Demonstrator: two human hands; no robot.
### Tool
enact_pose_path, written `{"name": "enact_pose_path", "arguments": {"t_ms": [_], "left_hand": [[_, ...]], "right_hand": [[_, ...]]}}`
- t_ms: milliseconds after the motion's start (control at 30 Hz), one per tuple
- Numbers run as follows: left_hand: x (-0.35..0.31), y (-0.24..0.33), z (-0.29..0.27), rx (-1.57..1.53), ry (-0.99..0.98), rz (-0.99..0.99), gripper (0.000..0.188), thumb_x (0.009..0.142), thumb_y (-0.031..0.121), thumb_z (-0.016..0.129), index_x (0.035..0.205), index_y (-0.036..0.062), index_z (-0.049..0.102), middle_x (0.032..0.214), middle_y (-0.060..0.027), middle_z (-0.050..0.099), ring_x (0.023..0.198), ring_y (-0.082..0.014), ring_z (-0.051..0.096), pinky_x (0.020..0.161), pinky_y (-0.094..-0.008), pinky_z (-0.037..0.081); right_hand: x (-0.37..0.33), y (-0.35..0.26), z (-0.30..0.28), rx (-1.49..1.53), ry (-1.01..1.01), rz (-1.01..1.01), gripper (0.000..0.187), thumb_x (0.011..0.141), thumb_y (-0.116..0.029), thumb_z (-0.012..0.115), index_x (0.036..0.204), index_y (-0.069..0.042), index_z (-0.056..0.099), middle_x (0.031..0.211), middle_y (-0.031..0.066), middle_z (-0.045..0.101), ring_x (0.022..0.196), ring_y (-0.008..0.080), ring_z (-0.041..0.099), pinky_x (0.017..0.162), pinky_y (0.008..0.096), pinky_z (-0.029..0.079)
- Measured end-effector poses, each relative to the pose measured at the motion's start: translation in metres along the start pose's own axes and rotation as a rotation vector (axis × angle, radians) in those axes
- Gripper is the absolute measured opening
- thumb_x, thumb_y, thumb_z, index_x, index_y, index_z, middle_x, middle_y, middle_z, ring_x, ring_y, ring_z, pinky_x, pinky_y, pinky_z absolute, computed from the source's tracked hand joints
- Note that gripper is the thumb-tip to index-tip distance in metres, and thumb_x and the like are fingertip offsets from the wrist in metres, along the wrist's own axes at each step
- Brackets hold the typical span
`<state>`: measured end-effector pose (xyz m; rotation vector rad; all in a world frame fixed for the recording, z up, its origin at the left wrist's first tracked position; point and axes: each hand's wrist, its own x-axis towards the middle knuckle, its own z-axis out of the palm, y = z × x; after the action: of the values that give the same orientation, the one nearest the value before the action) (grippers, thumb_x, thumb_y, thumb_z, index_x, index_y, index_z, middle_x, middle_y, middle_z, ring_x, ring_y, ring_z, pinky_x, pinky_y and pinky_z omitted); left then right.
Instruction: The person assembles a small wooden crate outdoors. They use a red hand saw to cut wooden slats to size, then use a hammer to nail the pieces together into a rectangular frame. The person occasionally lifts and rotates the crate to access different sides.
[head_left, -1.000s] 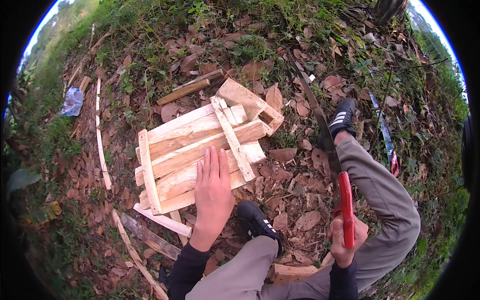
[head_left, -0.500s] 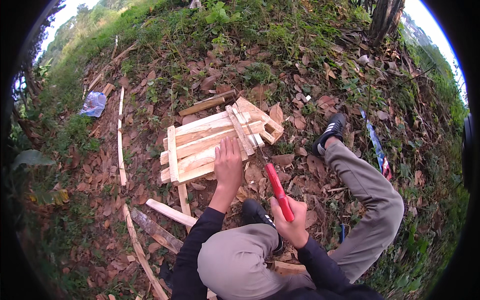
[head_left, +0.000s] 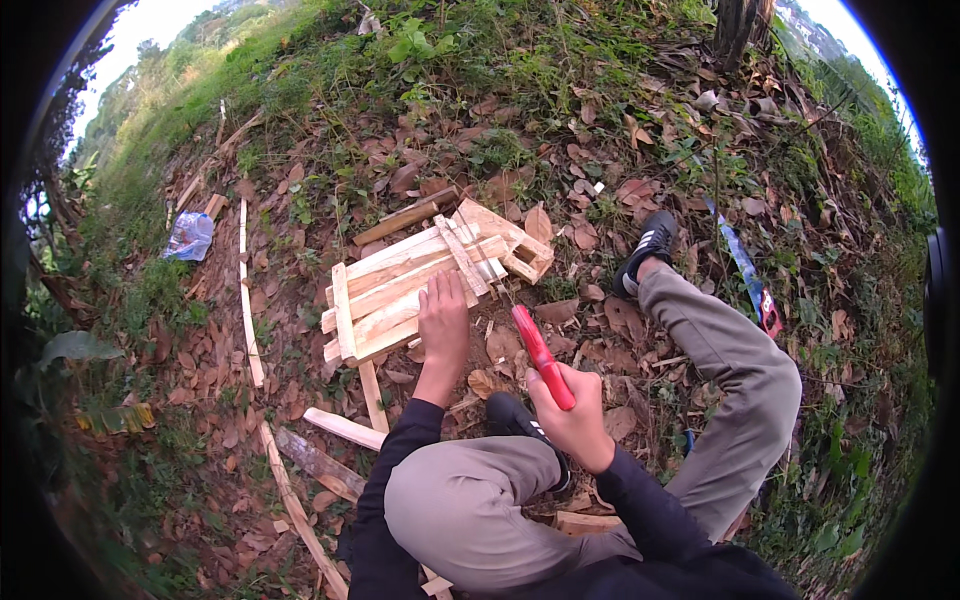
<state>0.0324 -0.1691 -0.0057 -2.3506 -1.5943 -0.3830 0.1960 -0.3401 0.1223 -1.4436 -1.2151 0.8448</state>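
- Red-handled saw (head_left: 542,352) in the right hand (head_left: 568,408); fingers wrapped round the handle, firm grip.
- Blade (head_left: 505,291) seen nearly edge-on, pointing up-left at the right end of the wooden panel (head_left: 385,309). Can't tell if teeth touch wood.
- Left hand (head_left: 444,325) laid flat on the panel near its lower right, fingers extended, grasping nothing.
- Panel lies on leaf-covered ground ahead of the person: several pale slats side by side, one cross strip (head_left: 343,312) over the left end, another (head_left: 461,256) near the right end.
- Pale wood block (head_left: 486,220) just beyond the panel's right end; darker wood piece (head_left: 405,217) behind its far edge.
- Person's left knee bent near the hands, right leg out to the side, dark shoes with white stripes.
- Second saw (head_left: 738,262), bluish blade, on the ground right of the right shoe (head_left: 646,252).
- Far left: clear plastic bag (head_left: 189,237), long thin wood strip (head_left: 247,300).
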Motion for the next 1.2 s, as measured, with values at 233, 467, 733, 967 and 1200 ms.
{"name": "enact_pose_path", "arguments": {"t_ms": [233,467,733,967,1200], "left_hand": [[0.002,-0.007,-0.01,-0.017,-0.012,0.003,0.053,0.078,-0.001,0.066,0.13,-0.0032,0.056,0.129,-0.0188,0.061,0.123,-0.0319,0.056,0.104,-0.0421,0.044],[-0.011,0.008,-0.008,0.025,0.008,-0.002,0.051,0.082,0.004,0.062,0.132,-0.0015,0.056,0.13,-0.0166,0.061,0.125,-0.03,0.055,0.104,-0.0435,0.044],[-0.019,0.016,-0.006,0.017,0.008,-0.023,0.051,0.083,0.004,0.061,0.134,-0.0003,0.055,0.133,-0.0165,0.059,0.129,-0.0307,0.053,0.107,-0.044,0.043],[-0.014,0.011,-0.014,-0.01,-0.005,-0.064,0.049,0.084,0.003,0.061,0.133,0.0001,0.056,0.134,-0.0163,0.059,0.129,-0.0309,0.053,0.106,-0.0442,0.043],[-0.019,0.019,-0.004,0.032,-0.001,-0.066,0.048,0.085,0.005,0.061,0.133,0.0005,0.056,0.135,-0.0174,0.059,0.128,-0.0313,0.054,0.106,-0.0442,0.043]], "right_hand": [[-0.001,-0.028,-0.01,-0.027,-0.034,0.051,0.027,0.09,-0.013,0.064,0.069,0.002,0.057,0.05,0.0131,0.045,0.042,0.0171,0.042,0.046,0.0346,0.036],[0.019,-0.038,-0.005,-0.005,-0.055,0.059,0.024,0.088,-0.011,0.063,0.071,0.004,0.055,0.055,0.02,0.046,0.045,0.0287,0.043,0.05,0.0379,0.04],[0.004,-0.027,-0.008,-0.008,-0.058,0.037,0.022,0.088,-0.012,0.063,0.073,0.003,0.059,0.056,0.0194,0.051,0.046,0.0319,0.053,0.05,0.0378,0.041],[-0.026,0.007,-0.019,0.02,-0.024,-0.01,0.024,0.089,-0.012,0.065,0.069,0.0,0.058,0.048,0.0082,0.043,0.041,0.0134,0.042,0.045,0.0335,0.035],[-0.039,0.042,-0.011,0.034,-0.021,-0.057,0.023,0.089,-0.01,0.065,0.069,-0.001,0.057,0.048,0.007,0.045,0.039,0.0144,0.046,0.044,0.0324,0.038]]}}
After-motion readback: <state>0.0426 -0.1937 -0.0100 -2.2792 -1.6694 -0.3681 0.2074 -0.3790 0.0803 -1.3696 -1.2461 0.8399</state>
